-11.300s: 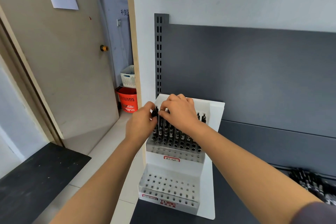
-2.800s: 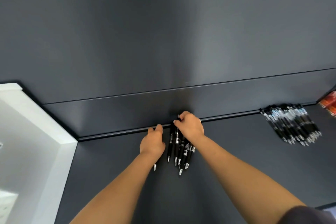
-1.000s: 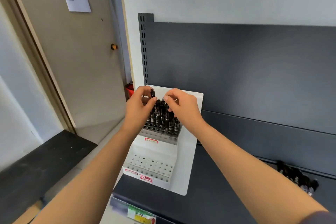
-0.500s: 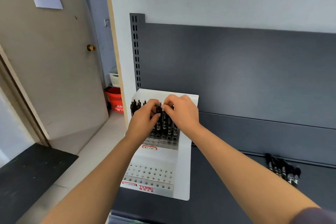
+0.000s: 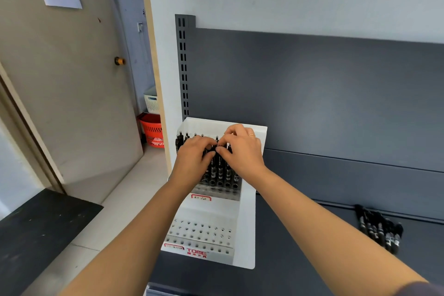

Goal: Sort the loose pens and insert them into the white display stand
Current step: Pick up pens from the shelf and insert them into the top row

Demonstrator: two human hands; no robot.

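A white tiered display stand (image 5: 248, 228) sits at the left end of the dark shelf. Its upper tier holds several upright black pens (image 5: 219, 172); the lower tier (image 5: 199, 233) shows bare holes. Both hands meet over the upper tier. My left hand (image 5: 192, 158) has its fingers curled around black pens, their tops hidden under the hand. My right hand (image 5: 240, 151), with a ring on one finger, pinches the top of a pen between thumb and fingertips. A pile of loose black pens (image 5: 379, 228) lies on the shelf at the right.
The dark shelf back panel (image 5: 324, 108) rises behind the stand. Left of the shelf post are a beige door (image 5: 67, 94), a red basket (image 5: 152, 130) and a white basket (image 5: 151, 101) on the floor. A black surface (image 5: 36, 233) lies low left.
About three seconds ago both hands gathered pens from the shelf surface. Since then they have come to the stand's upper tier, and in the last second they have sunk lower among the pens.
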